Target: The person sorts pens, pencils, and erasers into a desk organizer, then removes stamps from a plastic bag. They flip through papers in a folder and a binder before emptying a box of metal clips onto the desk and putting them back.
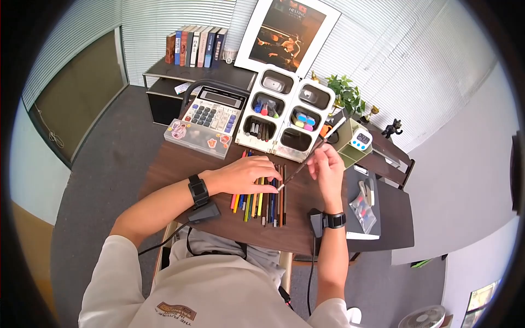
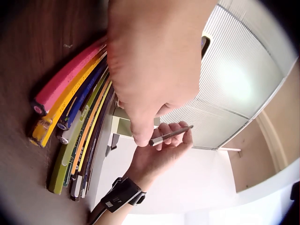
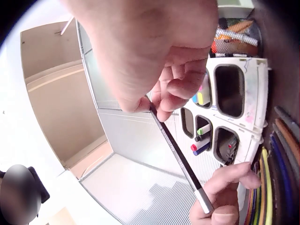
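Observation:
A dark pencil (image 3: 180, 157) with a silver end slants between the two hands above the table. My right hand (image 1: 327, 170) pinches it near its upper end, thumb against fingers. Close to the silver end is my left hand (image 1: 249, 174), with thumb and index finger spread apart and the thumb tip (image 2: 142, 139) right beside that end. Under and in front of the left hand, a row of coloured pencils (image 1: 253, 205) lies side by side on the brown table (image 1: 180, 172); pink, yellow, blue, green and dark ones show.
Behind the hands stands a white organizer (image 1: 299, 104) whose compartments hold markers and other stationery. A large calculator (image 1: 210, 112) and a clear sticker-covered case (image 1: 197, 139) stand left of it. To the right are a green holder (image 1: 344, 143) with a small timer (image 1: 361, 139) and a clear pouch (image 1: 362, 212).

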A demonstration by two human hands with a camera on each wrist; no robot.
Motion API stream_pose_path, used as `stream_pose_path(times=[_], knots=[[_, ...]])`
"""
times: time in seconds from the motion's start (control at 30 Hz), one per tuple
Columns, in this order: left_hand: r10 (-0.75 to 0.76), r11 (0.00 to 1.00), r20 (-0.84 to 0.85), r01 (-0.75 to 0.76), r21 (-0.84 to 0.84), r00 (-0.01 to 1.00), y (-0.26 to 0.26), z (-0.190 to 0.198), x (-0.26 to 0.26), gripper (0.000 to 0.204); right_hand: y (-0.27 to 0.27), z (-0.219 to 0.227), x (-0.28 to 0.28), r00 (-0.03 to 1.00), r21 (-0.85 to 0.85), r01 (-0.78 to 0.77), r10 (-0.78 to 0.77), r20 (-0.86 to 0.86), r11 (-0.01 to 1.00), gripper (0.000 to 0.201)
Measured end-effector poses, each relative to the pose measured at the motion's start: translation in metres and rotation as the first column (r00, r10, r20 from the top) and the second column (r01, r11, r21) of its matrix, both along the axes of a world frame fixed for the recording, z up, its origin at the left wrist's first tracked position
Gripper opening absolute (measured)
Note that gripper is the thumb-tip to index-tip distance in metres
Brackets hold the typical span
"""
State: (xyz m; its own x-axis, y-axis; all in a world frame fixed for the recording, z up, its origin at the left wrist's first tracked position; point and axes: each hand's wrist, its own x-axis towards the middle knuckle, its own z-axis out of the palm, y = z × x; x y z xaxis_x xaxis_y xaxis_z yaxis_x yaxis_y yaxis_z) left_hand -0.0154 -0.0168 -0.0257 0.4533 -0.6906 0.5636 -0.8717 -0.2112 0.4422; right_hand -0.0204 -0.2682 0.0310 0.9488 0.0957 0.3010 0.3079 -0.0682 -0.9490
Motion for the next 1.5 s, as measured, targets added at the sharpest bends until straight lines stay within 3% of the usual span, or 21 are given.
stream_pose_path(times=[0.07, 0.23, 0.3, 0.37, 0.4, 0.53, 0.57, 0.7, 0.73, 0.87, 0.93, 1.03, 1.37, 1.5], knots=[[-0.021, 1.0, 0.035, 0.021, 0.021, 0.999, 0.0, 0.001, -0.001, 0.039, 0.003, -0.008, 0.006, 0.997, 0.038, -0.038, 0.041, -0.068, 0.999, 0.021], [-0.011, 0.997, -0.248, -0.009, -0.082, 0.969, -0.004, 0.013, -0.015, 0.057, 0.005, -0.021, 0.016, 0.978, 0.115, -0.045, 0.067, -0.199, 0.992, 0.025], [-0.031, 0.997, -0.169, 0.019, -0.069, 0.985, -0.005, 0.017, -0.018, 0.05, 0.005, -0.023, 0.018, 0.96, 0.195, -0.069, 0.119, -0.253, 0.978, 0.023], [-0.098, 0.994, 0.065, 0.101, -0.047, 0.993, -0.007, 0.01, -0.016, 0.042, 0.008, -0.02, 0.014, 0.955, 0.183, -0.097, 0.143, -0.26, 0.978, 0.023], [-0.089, 0.996, 0.092, 0.091, -0.024, 0.992, -0.007, 0.009, -0.018, 0.034, 0.013, -0.017, 0.01, 0.944, 0.155, -0.093, 0.137, -0.301, 0.984, 0.022], [-0.052, 0.999, 0.064, 0.052, 0.003, 0.997, -0.006, 0.007, -0.016, 0.034, 0.017, -0.02, 0.008, 0.893, 0.063, -0.189, 0.198, -0.404, 0.98, 0.024], [-0.043, 0.999, 0.052, 0.044, -0.029, 0.998, -0.005, 0.004, -0.014, 0.034, 0.018, -0.019, 0.007, 0.862, 0.044, -0.258, 0.25, -0.44, 0.965, 0.025], [-0.008, 0.993, 0.061, 0.016, -0.12, 0.998, -0.005, 0.0, -0.007, 0.034, 0.022, -0.015, 0.002, 0.819, -0.055, -0.3, 0.227, -0.527, 0.952, 0.031], [0.03, 0.998, 0.019, -0.029, -0.048, 0.999, -0.002, -0.001, -0.007, 0.033, 0.022, -0.015, 0.002, 0.819, -0.055, -0.3, 0.228, -0.526, 0.952, 0.031], [0.066, 0.993, 0.037, -0.062, -0.105, 0.997, -0.005, -0.001, -0.005, 0.039, 0.019, -0.021, 0.005, 0.833, -0.055, -0.317, 0.25, -0.494, 0.947, 0.036], [0.091, 0.994, -0.066, -0.096, -0.061, 0.994, -0.003, 0.006, -0.011, 0.051, 0.016, -0.024, 0.008, 0.842, -0.049, -0.328, 0.268, -0.467, 0.944, 0.038], [0.071, 0.991, -0.056, -0.077, -0.11, 0.996, -0.005, -0.001, -0.008, 0.058, 0.015, -0.019, 0.007, 0.86, -0.065, -0.311, 0.252, -0.443, 0.948, 0.041], [0.089, 0.995, -0.065, -0.092, -0.047, 0.994, -0.004, 0.007, -0.009, 0.051, 0.008, -0.018, 0.01, 0.914, -0.12, -0.209, 0.15, -0.378, 0.971, 0.038], [0.211, 0.976, -0.161, -0.217, -0.019, 0.964, -0.002, 0.009, -0.009, 0.05, 0.0, -0.024, 0.016, 0.921, -0.189, -0.234, 0.155, -0.359, 0.954, 0.029]])
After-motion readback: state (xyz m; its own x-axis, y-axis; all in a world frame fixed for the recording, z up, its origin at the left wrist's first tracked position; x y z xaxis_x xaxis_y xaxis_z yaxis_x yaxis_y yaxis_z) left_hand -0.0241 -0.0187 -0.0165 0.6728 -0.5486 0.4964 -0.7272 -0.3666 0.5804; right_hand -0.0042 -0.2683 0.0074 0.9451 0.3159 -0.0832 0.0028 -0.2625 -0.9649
